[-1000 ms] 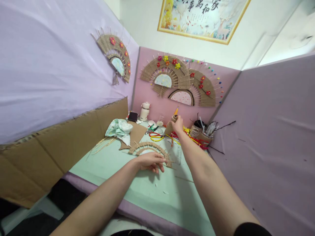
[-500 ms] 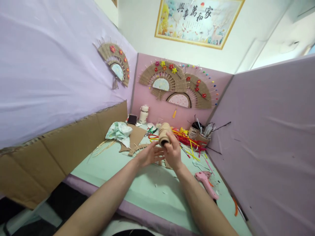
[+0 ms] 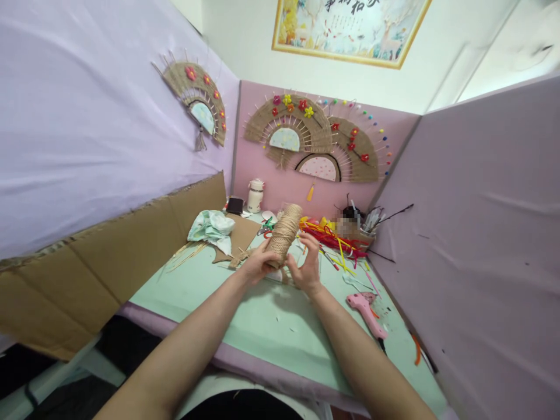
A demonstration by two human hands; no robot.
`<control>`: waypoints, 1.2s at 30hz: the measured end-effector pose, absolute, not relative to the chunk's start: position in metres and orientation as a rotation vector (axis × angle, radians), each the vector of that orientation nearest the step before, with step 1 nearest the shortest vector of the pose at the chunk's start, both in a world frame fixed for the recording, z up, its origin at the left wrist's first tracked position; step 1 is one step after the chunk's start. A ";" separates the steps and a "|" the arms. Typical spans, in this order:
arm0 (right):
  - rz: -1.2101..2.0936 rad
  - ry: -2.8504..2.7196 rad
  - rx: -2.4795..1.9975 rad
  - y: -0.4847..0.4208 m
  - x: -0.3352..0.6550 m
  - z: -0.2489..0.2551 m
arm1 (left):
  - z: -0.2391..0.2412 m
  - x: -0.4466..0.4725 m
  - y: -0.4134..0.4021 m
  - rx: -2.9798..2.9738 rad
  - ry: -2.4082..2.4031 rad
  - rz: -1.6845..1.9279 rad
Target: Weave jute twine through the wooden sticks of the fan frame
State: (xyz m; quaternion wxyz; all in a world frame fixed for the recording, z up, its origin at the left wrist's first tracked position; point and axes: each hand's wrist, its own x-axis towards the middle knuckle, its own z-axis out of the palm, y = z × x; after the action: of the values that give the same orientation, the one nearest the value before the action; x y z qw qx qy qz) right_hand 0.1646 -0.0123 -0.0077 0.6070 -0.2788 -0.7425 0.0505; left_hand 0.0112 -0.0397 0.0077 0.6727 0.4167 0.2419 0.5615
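Note:
A spool of brown jute twine (image 3: pixel 286 228) is tilted above the table, its lower end in my left hand (image 3: pixel 258 266). The fingers of that hand wrap round the spool's base. Just right of the spool, my right hand (image 3: pixel 308 269) has its thumb and fingers curved and apart, with nothing visible between them. Whether the right thumb touches the twine, I cannot tell. Beneath both hands lies a twine-wrapped fan piece (image 3: pixel 238 260), mostly hidden by them and the spool.
A pink glue gun (image 3: pixel 367 315) lies at the right. Behind are red and yellow pipe cleaners (image 3: pixel 326 236), a crumpled cloth (image 3: pixel 211 228), a cardboard piece (image 3: pixel 240 232) and a white bottle (image 3: pixel 255 195). Decorated fans (image 3: pixel 301 119) hang on the pink panel. Cardboard (image 3: pixel 109 262) borders the left.
The spool has passed from my right hand to my left and turned to show its wound side. My right hand has let go and opened beside it. The view has tipped slightly down.

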 end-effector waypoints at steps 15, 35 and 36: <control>1.207 -1.025 -0.718 0.018 0.203 0.018 | 0.002 0.013 -0.033 0.914 0.639 1.425; 1.123 -1.466 -1.017 -0.006 0.180 -0.025 | 0.002 0.004 -0.021 0.503 0.621 1.713; 1.055 -1.488 -1.056 -0.005 0.183 -0.024 | 0.002 0.004 -0.022 0.500 0.643 1.728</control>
State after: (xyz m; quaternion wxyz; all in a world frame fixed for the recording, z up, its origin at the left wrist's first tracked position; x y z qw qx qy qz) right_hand 0.1826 -0.0052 -0.0242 0.4941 -0.4354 -0.6138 0.4353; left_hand 0.0041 -0.0216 0.0022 0.5776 0.2139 0.2747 0.7384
